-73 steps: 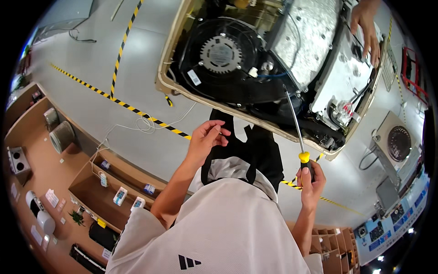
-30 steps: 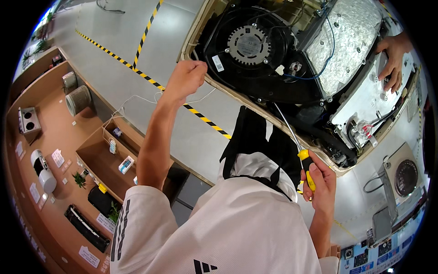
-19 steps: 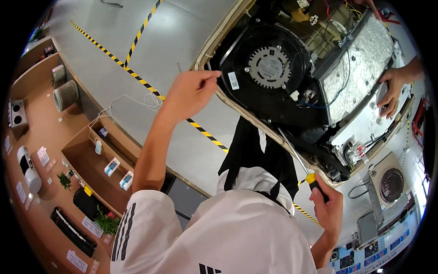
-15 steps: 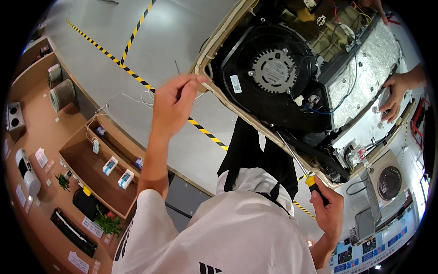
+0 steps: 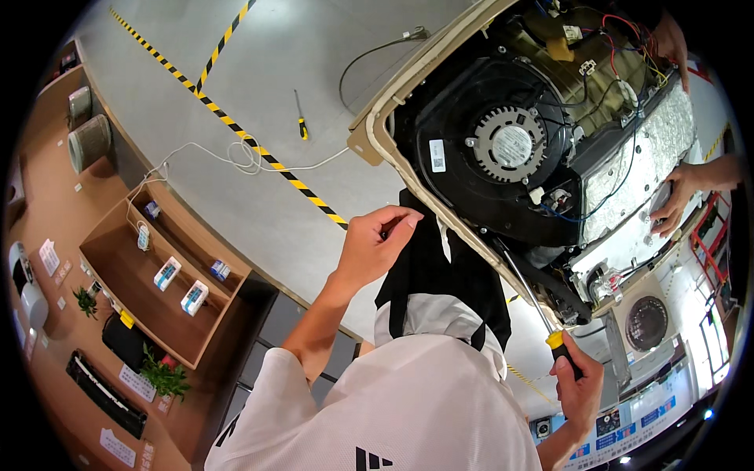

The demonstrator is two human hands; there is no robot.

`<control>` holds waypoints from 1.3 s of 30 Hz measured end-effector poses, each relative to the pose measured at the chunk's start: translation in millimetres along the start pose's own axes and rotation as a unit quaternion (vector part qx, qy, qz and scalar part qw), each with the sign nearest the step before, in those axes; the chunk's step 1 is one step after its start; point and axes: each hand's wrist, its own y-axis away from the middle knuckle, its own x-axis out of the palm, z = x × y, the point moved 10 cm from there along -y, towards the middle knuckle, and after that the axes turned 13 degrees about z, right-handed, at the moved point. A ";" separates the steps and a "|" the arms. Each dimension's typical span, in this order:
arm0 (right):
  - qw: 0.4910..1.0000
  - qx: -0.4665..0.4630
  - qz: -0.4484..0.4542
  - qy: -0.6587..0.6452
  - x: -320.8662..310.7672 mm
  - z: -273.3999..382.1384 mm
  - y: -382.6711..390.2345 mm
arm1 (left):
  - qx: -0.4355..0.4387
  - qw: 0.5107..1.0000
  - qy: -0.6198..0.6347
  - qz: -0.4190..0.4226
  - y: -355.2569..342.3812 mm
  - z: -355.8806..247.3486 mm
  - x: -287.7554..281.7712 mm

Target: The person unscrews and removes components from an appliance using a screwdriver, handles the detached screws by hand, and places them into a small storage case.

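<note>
Head view: right hand (image 5: pixel 580 378) closed round screwdriver (image 5: pixel 555 339), shaft running ahead of fingers over machine (image 5: pixel 424 61); left hand (image 5: pixel 375 247) near it, fingertips bunched, contents unclear; beyond them, machine looks opened, fan (image 5: pixel 511 147) in place

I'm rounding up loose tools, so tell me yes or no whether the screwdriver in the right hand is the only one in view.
No, a second screwdriver lies on the grey floor.
</note>
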 end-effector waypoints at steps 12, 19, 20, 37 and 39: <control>0.994 -0.063 -0.032 -0.082 -0.8 -78.1 53.2 | 0.002 0.987 -0.132 0.092 18.2 -4.7 92.7; 0.972 -0.137 -0.053 -0.181 -9.1 -184.5 90.6 | 0.025 0.978 -0.107 0.177 50.9 -0.6 197.1; 0.969 -0.153 -0.049 -0.189 -10.3 -201.6 93.2 | 0.017 0.978 -0.096 0.185 57.6 4.3 213.0; 0.891 -0.220 -0.111 -0.381 -106.4 -508.0 154.4 | 0.030 0.990 -0.096 0.096 121.9 35.6 491.9; 0.886 -0.219 -0.124 -0.389 -115.6 -515.0 154.2 | 0.035 0.990 -0.095 0.096 112.9 30.9 505.3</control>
